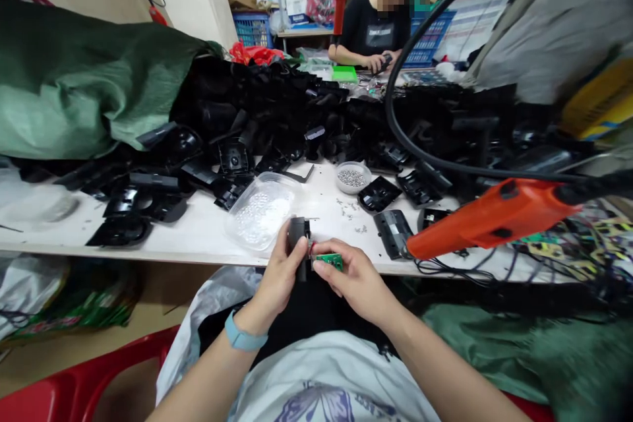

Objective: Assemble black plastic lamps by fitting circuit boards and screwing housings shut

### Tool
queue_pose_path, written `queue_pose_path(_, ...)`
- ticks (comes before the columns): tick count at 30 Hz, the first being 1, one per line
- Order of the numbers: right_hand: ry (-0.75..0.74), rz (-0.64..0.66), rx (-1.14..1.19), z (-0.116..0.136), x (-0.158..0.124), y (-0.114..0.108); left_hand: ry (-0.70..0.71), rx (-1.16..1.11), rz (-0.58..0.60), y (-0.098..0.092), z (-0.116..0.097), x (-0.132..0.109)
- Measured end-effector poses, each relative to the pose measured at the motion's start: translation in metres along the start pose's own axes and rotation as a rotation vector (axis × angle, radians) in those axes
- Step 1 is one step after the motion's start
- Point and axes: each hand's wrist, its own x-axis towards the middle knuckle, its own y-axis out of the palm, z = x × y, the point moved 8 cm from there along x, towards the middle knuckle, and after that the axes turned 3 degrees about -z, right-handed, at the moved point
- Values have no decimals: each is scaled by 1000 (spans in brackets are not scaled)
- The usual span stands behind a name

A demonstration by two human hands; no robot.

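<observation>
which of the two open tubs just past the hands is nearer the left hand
The larger, squarish clear tub, just beyond the left hand: it holds pale bits, while the small round bowl, farther right, holds small metal pieces.

A long white tabletop [198,232] bears a broad heap of glossy black plastic shells [232,158] across its far side. Near the middle sits a clear rectangular plastic tub [284,190]; to its right, a small round translucent cup [350,190] of metal screws, with loose silver screws [361,229] nearer. Tangled wires and boards [583,231] lie far right.
</observation>
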Motion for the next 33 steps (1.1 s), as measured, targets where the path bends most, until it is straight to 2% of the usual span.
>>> queue_pose_path(5,-163,-44,-340,23,-8,-3,101,247,-58,-6,-6,-1)
queue_pose_path(8,-279,-35,-547,38,-13,1,110,260,-45,-2,-10,-3)
queue_pose_path(10,-310,-20,-607,40,-15,4,98,194,3,3,-10,-4)
queue_pose_path(13,-241,-103,-517,33,-14,-5,52,42,78,13,-6,-4)
queue_pose_path(16,-111,-163,-324,20,-13,-16,-36,-75,58,15,3,-2)
queue_pose_path(20,-63,-131,-129,10,-14,-24,-79,-171,-4,11,9,1)
queue_pose_path(25,77,-55,198,-10,-10,-29,-28,-147,42,15,5,3)
queue_pose_path(27,76,-57,218,-11,-8,-31,-39,-164,49,17,5,3)
queue_pose_path(31,31,-40,96,-4,-8,-31,-45,-170,46,17,4,4)
queue_pose_path(33,56,-58,102,-4,-8,-31,-37,-135,45,14,5,4)
